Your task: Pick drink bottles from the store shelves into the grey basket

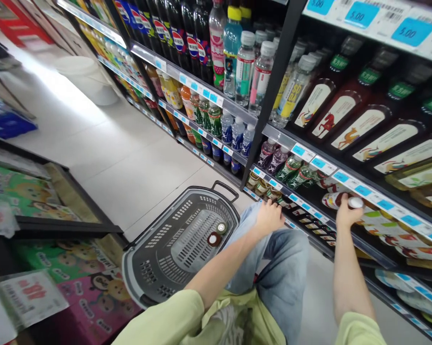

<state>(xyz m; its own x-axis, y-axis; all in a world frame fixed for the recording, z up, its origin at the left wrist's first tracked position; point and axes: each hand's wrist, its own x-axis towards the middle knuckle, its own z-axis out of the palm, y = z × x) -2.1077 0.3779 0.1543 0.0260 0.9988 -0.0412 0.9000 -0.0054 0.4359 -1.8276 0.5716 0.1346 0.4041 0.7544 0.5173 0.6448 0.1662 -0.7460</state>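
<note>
My right hand (pixel 348 215) is closed around a small bottle (pixel 331 200) with a white cap and a red and white label. The bottle lies tilted at the opening of a lower drinks shelf, with more bottles and packs around it. My left hand (pixel 270 216) rests on my bent knee, fingers laid over the jeans, holding nothing. Beside that knee, a grey shopping basket (pixel 154 201) stands on the floor. Inside it I see a white-topped brown container (pixel 213 239) and a can (pixel 221 228), both from above.
Shelving with drinks runs along the right, its price-tag rail (pixel 320 165) sticking out above my right hand. Dark bottles (pixel 340 112) fill an upper shelf. At left stands a display of colourful cartons (pixel 94 302). A white bucket (pixel 88 79) is farther down the aisle.
</note>
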